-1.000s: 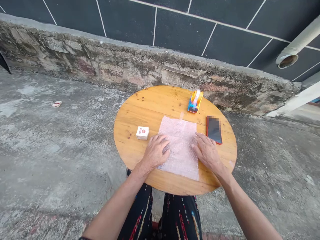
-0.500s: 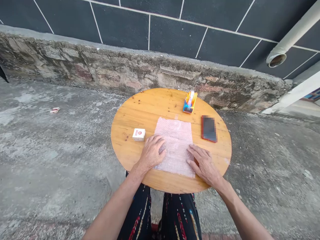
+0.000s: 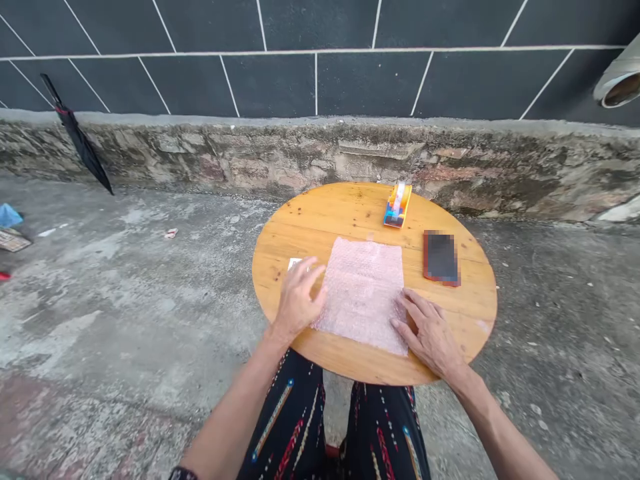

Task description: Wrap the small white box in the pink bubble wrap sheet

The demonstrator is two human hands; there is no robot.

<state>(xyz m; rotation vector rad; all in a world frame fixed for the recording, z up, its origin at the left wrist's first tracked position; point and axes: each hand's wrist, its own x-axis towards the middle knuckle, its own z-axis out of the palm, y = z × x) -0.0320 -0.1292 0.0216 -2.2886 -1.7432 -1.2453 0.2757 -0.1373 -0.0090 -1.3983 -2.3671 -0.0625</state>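
Observation:
A pink sheet of bubble wrap (image 3: 364, 290) lies flat in the middle of a round wooden table (image 3: 350, 213). My right hand (image 3: 430, 333) rests flat on the sheet's near right corner, fingers spread and open. My left hand (image 3: 299, 297) hovers at the sheet's left edge with fingers stretched out, open, over a small white box (image 3: 294, 263) that it mostly hides. A phone with a red case (image 3: 441, 257) lies right of the sheet. An orange and blue tape dispenser (image 3: 397, 205) stands at the table's far side.
A low stone ledge (image 3: 200, 157) and a dark tiled wall run behind the table. A folded black umbrella (image 3: 77, 137) leans on the ledge at left. Litter lies on the concrete floor at far left. A pipe end (image 3: 617, 83) shows at top right. My patterned trousers are below the table.
My left hand has moved left off the bubble wrap and now covers the white box. My right hand slid toward the sheet's near corner. The camera turned left.

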